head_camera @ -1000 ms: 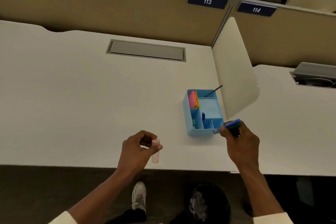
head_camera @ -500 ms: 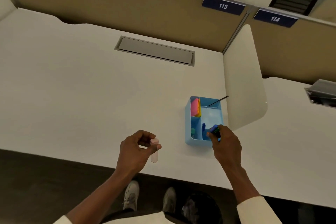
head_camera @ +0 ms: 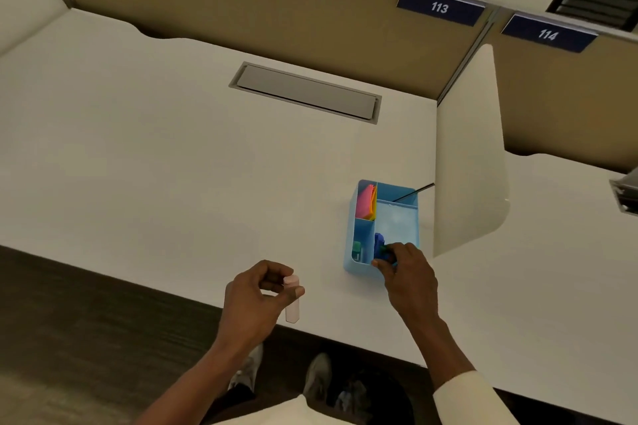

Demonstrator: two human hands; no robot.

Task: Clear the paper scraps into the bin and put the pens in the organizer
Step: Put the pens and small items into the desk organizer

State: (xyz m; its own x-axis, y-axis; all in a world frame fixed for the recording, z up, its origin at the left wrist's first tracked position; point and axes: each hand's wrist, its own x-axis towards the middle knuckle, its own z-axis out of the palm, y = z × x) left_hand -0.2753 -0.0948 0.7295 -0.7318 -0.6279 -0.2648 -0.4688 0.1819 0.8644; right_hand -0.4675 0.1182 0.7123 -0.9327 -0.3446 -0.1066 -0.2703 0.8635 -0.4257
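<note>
A light blue organizer (head_camera: 400,221) with several compartments stands on the white desk (head_camera: 172,166), close to the divider. My right hand (head_camera: 407,272) is over its near end, fingers closed on blue and green pens (head_camera: 382,248) that stand in a front compartment. My left hand (head_camera: 255,293) hovers near the desk's front edge, pinching a pale pink marker (head_camera: 292,304) that points downward. Pink and orange notes (head_camera: 366,202) fill the back left compartment, and a thin black pen (head_camera: 412,192) leans out of the back right one.
A white divider panel (head_camera: 466,166) rises just right of the organizer. A grey cable hatch (head_camera: 307,91) lies in the desk farther back. Tan partition walls carry labels 113 and 114. A dark bin (head_camera: 373,397) shows on the floor under the desk edge, beside my shoes.
My right hand moved the blue and green pens from beside the organizer's near right corner into a front compartment. My left hand kept the pink marker in about the same spot.
</note>
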